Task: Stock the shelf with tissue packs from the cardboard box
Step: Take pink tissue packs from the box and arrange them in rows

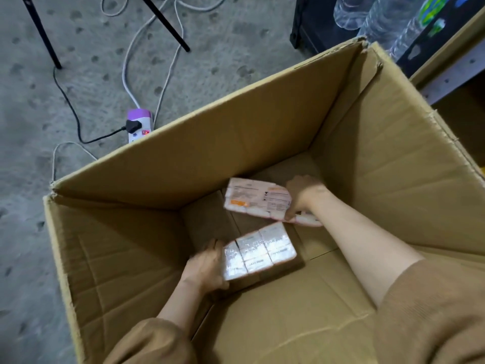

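Observation:
A large open cardboard box (236, 143) stands on the floor and both my arms reach deep into it. My left hand (207, 266) grips the left end of a white, shiny tissue pack (258, 252) near the box bottom. My right hand (301, 197) holds the right end of a second tissue pack (256, 199), white with orange print and a label, tilted a little above the bottom. The two packs lie apart, one behind the other. A shelf edge (451, 77) shows at the upper right.
A power strip (139, 124) with white and black cables lies on the concrete floor just behind the box. Two black stand legs (168, 24) rise at the top left. Clear plastic bottles (388, 24) stand at the top right beside the shelf.

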{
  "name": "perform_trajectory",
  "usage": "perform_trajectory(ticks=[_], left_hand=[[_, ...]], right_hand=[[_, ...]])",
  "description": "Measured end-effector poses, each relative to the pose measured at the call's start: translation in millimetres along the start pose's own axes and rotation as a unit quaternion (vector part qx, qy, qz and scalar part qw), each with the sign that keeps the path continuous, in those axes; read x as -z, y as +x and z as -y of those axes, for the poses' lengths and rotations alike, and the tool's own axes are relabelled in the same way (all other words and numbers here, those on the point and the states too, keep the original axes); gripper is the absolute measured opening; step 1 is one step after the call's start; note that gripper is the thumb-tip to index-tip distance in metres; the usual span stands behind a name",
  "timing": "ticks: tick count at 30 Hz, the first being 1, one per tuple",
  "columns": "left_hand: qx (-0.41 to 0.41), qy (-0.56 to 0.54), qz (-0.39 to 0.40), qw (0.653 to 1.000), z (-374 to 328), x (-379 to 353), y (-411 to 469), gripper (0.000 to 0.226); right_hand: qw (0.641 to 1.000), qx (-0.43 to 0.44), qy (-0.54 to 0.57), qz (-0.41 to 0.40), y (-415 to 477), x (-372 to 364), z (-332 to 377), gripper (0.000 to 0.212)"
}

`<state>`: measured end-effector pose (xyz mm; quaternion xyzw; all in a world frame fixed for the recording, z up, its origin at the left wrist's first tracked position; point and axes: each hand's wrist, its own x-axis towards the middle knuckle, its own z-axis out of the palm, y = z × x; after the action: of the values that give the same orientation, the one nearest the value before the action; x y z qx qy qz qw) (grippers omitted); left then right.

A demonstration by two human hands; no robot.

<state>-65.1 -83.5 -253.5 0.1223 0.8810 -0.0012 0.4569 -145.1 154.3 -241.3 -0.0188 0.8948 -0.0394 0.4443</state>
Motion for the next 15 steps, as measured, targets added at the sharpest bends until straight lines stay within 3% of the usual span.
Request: perform_trajectory(ticks=[4,10,12,15], left_hand=[[0.008,0.051,0.0,0.999,-8.9,-2.5,1.2,0.089],[-0.033,0.12,0.003,0.992,-33.9,-16.2,0.3,0.106],[-0.021,0.113,0.004,0.993,-39.8,-18.6,2.8,0.108],[-0.01,0.077,-0.02,0.997,-41.3,-19.9,9.4,0.095]], right_hand=[[1.0,-0.021,0.006,-0.005,-4.0,1.1,-2.6,0.061],[0.998,-0.022,0.063,0.009,-1.7,-28.4,10.8,0.101],[0.996,-0.027,0.09,0.008,-2.3,-27.3,6.6,0.102],[0.993,-0.031,0.109,0.022,-6.7,-22.1,6.0,0.095]])
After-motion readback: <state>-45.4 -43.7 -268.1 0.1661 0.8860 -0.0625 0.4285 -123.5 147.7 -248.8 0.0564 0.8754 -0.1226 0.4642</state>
